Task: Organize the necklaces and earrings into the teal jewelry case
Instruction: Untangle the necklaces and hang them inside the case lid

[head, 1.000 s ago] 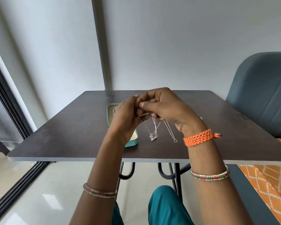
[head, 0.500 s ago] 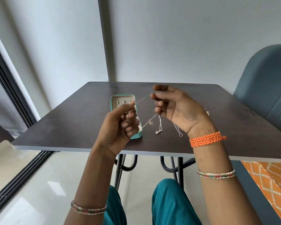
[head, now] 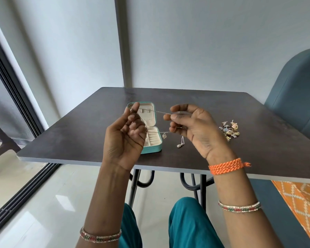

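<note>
Both hands pinched a thin chain [head: 159, 112] stretched above the open case [head: 153, 149]: left hand [head: 125, 138], right hand [head: 191, 126]. Pulled harder, it might snap or knot; earrings [head: 229, 130] waited beside.

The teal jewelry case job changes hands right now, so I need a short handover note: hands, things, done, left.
Left hand and right hand each pinch the thin chain, stretched between them above the table.
Its heart pendant dangles; a second pendant lies on the table.
Teal jewelry case lies open; no jewellery visible in it.
Earrings piled to the right.
Left: store chains, then earrings.
</note>
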`<state>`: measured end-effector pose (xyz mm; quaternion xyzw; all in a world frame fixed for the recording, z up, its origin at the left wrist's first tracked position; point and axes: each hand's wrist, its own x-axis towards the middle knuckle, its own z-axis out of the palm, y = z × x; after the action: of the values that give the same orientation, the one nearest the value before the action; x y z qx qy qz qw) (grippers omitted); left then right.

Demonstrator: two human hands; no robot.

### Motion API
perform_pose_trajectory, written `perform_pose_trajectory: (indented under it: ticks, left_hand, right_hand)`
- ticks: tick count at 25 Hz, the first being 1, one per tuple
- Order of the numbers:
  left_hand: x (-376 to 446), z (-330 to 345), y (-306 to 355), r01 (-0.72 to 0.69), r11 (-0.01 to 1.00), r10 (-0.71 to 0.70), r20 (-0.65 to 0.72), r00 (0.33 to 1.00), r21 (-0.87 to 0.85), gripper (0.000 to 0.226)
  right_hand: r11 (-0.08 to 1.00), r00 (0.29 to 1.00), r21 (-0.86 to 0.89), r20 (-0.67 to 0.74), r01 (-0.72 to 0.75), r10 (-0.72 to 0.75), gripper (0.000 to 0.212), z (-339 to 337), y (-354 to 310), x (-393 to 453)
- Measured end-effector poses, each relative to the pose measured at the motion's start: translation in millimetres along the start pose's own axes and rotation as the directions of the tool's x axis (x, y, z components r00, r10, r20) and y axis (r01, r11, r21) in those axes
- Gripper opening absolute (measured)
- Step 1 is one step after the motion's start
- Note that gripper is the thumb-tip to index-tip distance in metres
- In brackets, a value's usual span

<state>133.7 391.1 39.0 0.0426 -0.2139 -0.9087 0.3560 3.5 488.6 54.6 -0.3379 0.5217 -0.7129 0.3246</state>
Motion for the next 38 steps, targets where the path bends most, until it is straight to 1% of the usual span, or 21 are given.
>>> perform_pose_trajectory:
  ticks: [2,3,5,8,10,12,13,14,15,16,17,18,20,23,26,28,29,31,33,34,38]
  left_hand:
    - [1,-1,1,-0.037,0.998,0.038,-0.002,0.999,0.055,0.028]
    - [0,0,0,-0.035,0.994,0.037,-0.011,0.999,0.099,0.033]
    - [-2,2,-3,-0.003,0.987,0.01,-0.039,0.999,0.158,0.043]
    - [-7,5,-11,0.022,0.992,-0.006,-0.127,0.992,0.123,0.051]
    - [-7,3,-10,0.033,0.997,-0.02,-0.181,0.983,0.069,0.051]
    - [-8,2,-9,0.021,0.999,-0.013,-0.158,0.987,0.048,0.05]
    - [-9,4,-9,0.015,0.994,-0.001,-0.125,0.992,0.106,0.046]
    - [-11,5,-11,0.01,0.968,0.013,-0.093,0.996,0.251,0.039]
    - [-12,7,-14,0.007,0.895,0.027,-0.069,0.997,0.447,0.031]
    - [-13,9,-17,-0.006,0.788,0.036,-0.036,0.999,0.616,0.024]
    - [-15,11,-21,-0.025,0.698,0.039,-0.004,0.999,0.716,0.021]
    - [-15,13,-23,-0.037,0.654,0.034,0.019,0.999,0.755,0.023]
    - [-17,19,-22,-0.06,0.649,0.028,0.054,0.998,0.759,0.026]
    - [-16,26,-23,-0.079,0.712,0.023,0.088,0.996,0.698,0.024]
    - [-14,27,-26,-0.089,0.784,-0.002,0.145,0.989,0.614,0.014]
    - [-15,26,-27,-0.057,0.859,-0.038,0.174,0.984,0.508,0.009]
    - [-16,25,-27,-0.015,0.894,-0.067,0.166,0.984,0.448,0.012]
    - [-17,23,-27,0.084,0.929,-0.133,0.114,0.984,0.359,0.017]
    - [-18,22,-26,0.11,0.917,-0.152,0.08,0.985,0.383,0.017]
    - [-18,22,-25,0.105,0.9,-0.155,0.085,0.984,0.424,0.017]
    - [-14,21,-24,0.086,0.796,-0.183,0.104,0.978,0.599,0.015]
  right_hand:
    - [0.966,0.997,-0.25,-0.002,0.069,-0.072,0.018,6,2,-4]
    - [0.945,0.997,-0.319,0.047,0.078,-0.066,0.017,10,2,-6]
    - [0.93,0.976,-0.363,0.215,0.056,0.026,0.013,17,-1,-10]
    - [0.87,0.903,-0.483,0.411,0.097,0.128,0.012,22,-4,-13]
    - [0.808,0.856,-0.569,0.485,0.152,0.18,0.016,25,-6,-19]
    - [0.717,0.826,-0.66,0.518,0.222,0.221,0.022,26,-13,-26]
    - [0.664,0.821,-0.701,0.523,0.26,0.23,0.024,27,-17,-28]
    - [0.63,0.829,-0.725,0.513,0.278,0.225,0.026,27,-22,-29]
    - [0.633,0.852,-0.727,0.484,0.266,0.198,0.026,25,-27,-29]
    - [0.67,0.883,-0.705,0.441,0.23,0.161,0.026,21,-32,-27]
    - [0.718,0.911,-0.67,0.393,0.19,0.126,0.024,17,-37,-25]
    - [0.76,0.93,-0.631,0.352,0.156,0.101,0.021,12,-43,-24]
    - [0.812,0.951,-0.571,0.302,0.123,0.069,0.016,3,-50,-23]
    - [0.845,0.967,-0.52,0.255,0.129,0.009,0.013,-1,-51,-27]
    - [0.872,0.973,-0.459,0.218,0.172,-0.078,0.012,0,-47,-30]
    - [0.883,0.972,-0.424,0.198,0.201,-0.126,0.012,2,-45,-31]
    - [0.883,0.971,-0.418,0.195,0.212,-0.141,0.016,4,-43,-32]
    - [0.871,0.968,-0.443,0.214,0.212,-0.127,0.032,6,-40,-34]
    - [0.865,0.968,-0.463,0.233,0.193,-0.091,0.046,6,-39,-34]
    - [0.872,0.971,-0.455,0.226,0.181,-0.084,0.047,4,-39,-33]
    - [0.901,0.985,-0.408,0.148,0.145,-0.092,0.033,-2,-33,-29]
